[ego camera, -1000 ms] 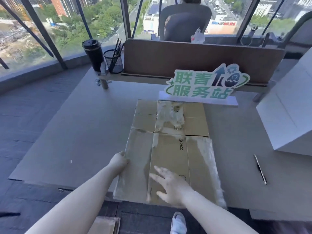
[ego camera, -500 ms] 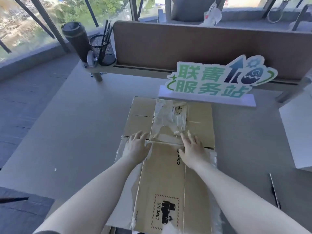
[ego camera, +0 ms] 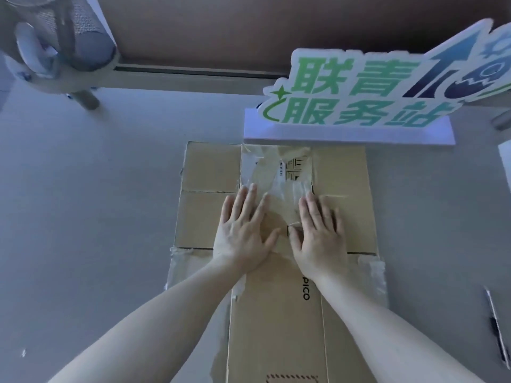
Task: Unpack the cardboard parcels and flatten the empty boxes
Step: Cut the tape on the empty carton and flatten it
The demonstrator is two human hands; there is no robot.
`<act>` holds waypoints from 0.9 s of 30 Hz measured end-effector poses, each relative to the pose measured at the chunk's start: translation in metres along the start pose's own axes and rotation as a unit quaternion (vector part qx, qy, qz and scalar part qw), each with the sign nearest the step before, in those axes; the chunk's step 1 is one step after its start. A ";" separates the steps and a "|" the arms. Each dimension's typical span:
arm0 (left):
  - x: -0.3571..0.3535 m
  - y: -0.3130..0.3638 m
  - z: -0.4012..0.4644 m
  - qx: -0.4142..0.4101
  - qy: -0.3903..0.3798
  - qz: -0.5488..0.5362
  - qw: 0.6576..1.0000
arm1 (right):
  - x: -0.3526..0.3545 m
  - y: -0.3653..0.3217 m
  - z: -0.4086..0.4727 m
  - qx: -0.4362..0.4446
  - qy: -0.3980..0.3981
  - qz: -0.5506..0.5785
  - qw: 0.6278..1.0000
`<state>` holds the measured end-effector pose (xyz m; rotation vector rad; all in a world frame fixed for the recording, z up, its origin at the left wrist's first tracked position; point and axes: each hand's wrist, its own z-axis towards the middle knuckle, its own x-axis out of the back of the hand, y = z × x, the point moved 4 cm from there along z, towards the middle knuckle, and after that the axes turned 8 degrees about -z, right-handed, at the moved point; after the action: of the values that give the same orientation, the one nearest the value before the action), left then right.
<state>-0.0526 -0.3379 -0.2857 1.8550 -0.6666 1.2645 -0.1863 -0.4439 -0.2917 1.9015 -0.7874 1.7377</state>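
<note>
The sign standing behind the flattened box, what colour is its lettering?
Mostly green lettering on the white sign, with a dark blue arrow at its right end; seen in the head view.

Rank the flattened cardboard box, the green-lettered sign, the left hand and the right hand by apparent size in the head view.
1. Flattened cardboard box, largest.
2. Green-lettered sign.
3. Left hand and right hand: alike, unranked.
The sign runs off frame, so its full extent is unsure.

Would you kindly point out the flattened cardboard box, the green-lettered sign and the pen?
flattened cardboard box [ego camera: 210,214]: head view, bare left flap.
green-lettered sign [ego camera: 348,78]: head view, a green character.
pen [ego camera: 497,330]: head view, middle of its barrel.
</note>
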 end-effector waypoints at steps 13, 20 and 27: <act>0.012 0.000 -0.011 -0.015 0.028 -0.051 0.998 | 0.006 -0.003 -0.019 0.001 0.020 0.055 0.998; -0.010 0.007 -0.065 -0.047 0.005 -0.042 0.998 | -0.006 -0.018 -0.091 -0.020 -0.009 -0.011 1.000; -0.015 0.006 -0.067 -0.050 0.017 -0.031 0.998 | -0.011 -0.018 -0.092 -0.019 -0.028 -0.016 0.999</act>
<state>-0.0976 -0.2861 -0.2843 1.7556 -0.6379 1.1996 -0.2423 -0.3685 -0.2913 1.9355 -0.8010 1.6455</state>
